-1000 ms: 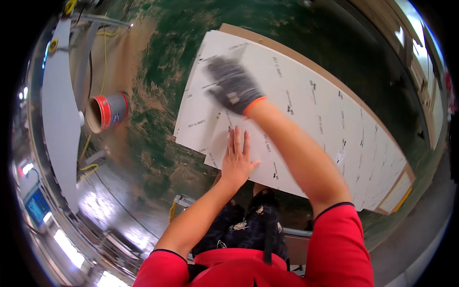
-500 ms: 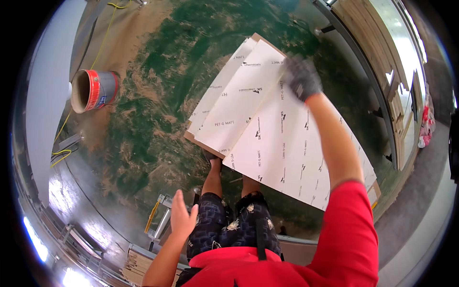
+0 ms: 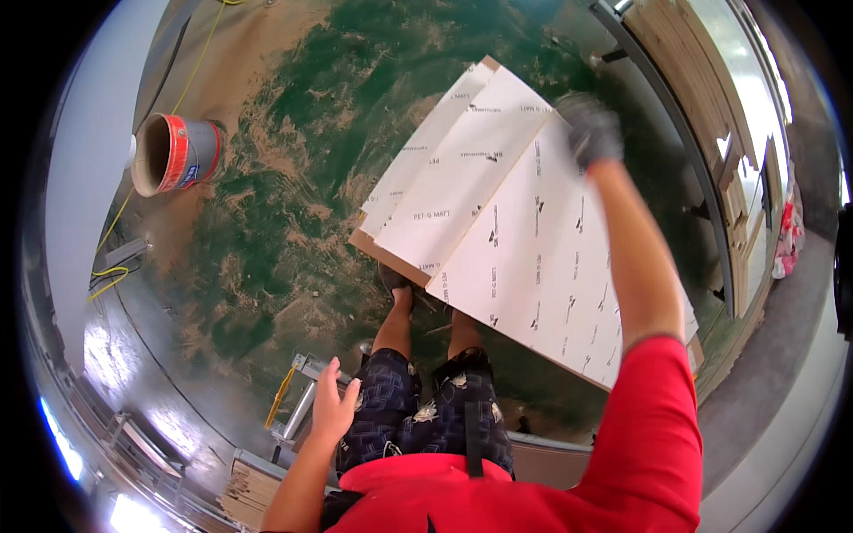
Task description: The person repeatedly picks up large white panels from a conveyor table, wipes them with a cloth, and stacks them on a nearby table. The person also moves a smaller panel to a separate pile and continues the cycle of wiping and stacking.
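Green floor [image 3: 293,240] spreads across the head view, smeared with pale brown dust [image 3: 240,89]. One bucket [image 3: 204,153], grey with a red band, sits at left, well apart from the work, its mouth toward the view's left rim. Beyond it runs one long grey-white surface [image 3: 84,178], with yellow cord [image 3: 111,271] showing near it. At right, one dark rail [image 3: 668,115] borders several long wooden boards [image 3: 689,80], too overlapped to count; one red-and-white bundle [image 3: 788,235] lies past them. Near the lower edge are one metal frame [image 3: 305,404] with a yellow strip and one pile of pale strips [image 3: 251,497].

Three white panel faces [image 3: 542,266], overlapping in steps, lie in the middle, angled in front of the person; a brown board edge [image 3: 391,259] shows beneath. One foot [image 3: 391,278] is just beside that edge, and the right forearm [image 3: 633,249] hides part of the largest face.

Two hands show, one gloved. The bare left hand [image 3: 333,409] is empty beside the thigh, fingers extended and thumb apart. The grey-gloved right hand [image 3: 591,129] is blurred at the panels' upper right edge; whether it grips or touches them, I cannot tell.
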{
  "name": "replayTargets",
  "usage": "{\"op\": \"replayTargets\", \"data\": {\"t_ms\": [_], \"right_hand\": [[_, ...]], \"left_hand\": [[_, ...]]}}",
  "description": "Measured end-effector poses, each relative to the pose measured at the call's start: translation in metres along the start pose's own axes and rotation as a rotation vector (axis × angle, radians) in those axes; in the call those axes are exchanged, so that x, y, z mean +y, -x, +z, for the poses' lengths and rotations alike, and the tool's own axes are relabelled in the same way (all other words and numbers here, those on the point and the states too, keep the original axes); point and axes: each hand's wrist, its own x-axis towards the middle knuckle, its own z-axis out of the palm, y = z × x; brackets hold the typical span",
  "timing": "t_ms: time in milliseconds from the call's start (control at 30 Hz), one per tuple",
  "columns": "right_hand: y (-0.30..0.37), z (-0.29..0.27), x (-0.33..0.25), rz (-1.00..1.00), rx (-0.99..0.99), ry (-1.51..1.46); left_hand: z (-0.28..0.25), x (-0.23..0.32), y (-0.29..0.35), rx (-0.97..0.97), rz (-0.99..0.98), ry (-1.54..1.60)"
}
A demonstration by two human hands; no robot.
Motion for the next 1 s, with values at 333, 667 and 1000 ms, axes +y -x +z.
{"op": "replayTargets", "data": {"t_ms": [333,667,1000], "right_hand": [[0.010,0.046,-0.024,-0.177,0.303,0.122],[0.048,0.104,0.042,0.057,0.498,0.087],[0.189,0.140,0.103,0.519,0.409,-0.150]], "left_hand": [[0.005,-0.010,0.029,0.018,-0.228,0.313],[0.064,0.018,0.093,-0.042,-0.330,0.550],[0.102,0.060,0.109,-0.072,-0.203,0.470]]}}
